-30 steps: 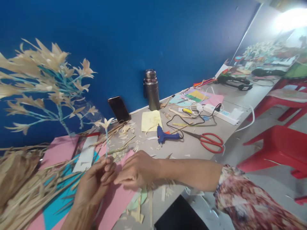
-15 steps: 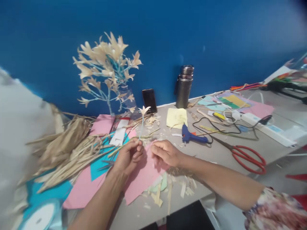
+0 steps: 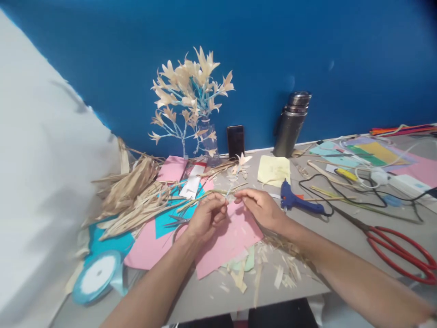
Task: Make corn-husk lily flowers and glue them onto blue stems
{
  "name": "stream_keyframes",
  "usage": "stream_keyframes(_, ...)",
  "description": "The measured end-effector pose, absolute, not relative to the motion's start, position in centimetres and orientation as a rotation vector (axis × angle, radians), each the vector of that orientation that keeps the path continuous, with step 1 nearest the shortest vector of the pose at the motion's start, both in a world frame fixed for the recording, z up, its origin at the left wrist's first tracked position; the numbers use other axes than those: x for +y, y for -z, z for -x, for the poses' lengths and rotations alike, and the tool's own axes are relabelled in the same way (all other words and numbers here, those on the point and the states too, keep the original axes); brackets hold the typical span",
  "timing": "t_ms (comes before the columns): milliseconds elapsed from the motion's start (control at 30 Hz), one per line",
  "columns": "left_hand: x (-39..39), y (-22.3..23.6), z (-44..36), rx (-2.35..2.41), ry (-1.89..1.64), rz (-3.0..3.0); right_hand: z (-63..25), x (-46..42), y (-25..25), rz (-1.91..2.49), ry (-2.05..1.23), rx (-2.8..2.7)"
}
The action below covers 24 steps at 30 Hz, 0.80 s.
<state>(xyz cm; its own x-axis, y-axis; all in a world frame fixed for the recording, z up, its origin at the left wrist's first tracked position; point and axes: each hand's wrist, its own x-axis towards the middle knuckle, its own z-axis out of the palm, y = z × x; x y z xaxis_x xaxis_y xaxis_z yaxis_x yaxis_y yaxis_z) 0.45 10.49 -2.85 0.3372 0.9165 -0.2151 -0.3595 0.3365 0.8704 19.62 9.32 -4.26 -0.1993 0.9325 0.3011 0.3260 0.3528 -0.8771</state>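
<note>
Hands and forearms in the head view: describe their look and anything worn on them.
The left hand and right hand are bare, with no gloves and no ring that I can make out. The left forearm and right forearm show no watch or bracelet; no sleeve is clearly in view.

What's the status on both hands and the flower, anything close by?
Left hand pinching flower by its stem. Right hand beside it, contact unclear. Flower leaning right, head up. Glue gun close to right hand.
</note>
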Motion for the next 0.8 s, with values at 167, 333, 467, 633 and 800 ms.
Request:
stream_keyframes(167, 9.9, 3.2, -1.0, 0.877, -0.96, -0.926, -19.7, 9.5, 4.1, 1.073, -1.148, -1.37)
stream_keyframes(333, 9.5, 3.4, -1.4, 0.892, -0.906, -0.998, -19.4, 9.5, 4.1, 1.056, -1.218, -1.207)
stream_keyframes(467, 9.4, 2.9, -1.3, 0.888, -0.923, -0.929, -19.3, 9.5, 3.9, 1.017, -1.238, -1.21)
stream_keyframes(633, 9.8, 2.4, -0.7, 0.806, -0.943, -0.772, -19.2, 9.9, 4.0, 1.012, -1.239, -1.156)
stream_keyframes(800, 10.1, 2.3, -0.3, 0.768, -0.909, -0.672, -19.2, 10.3, 4.5, 1.018, -1.224, -1.073)
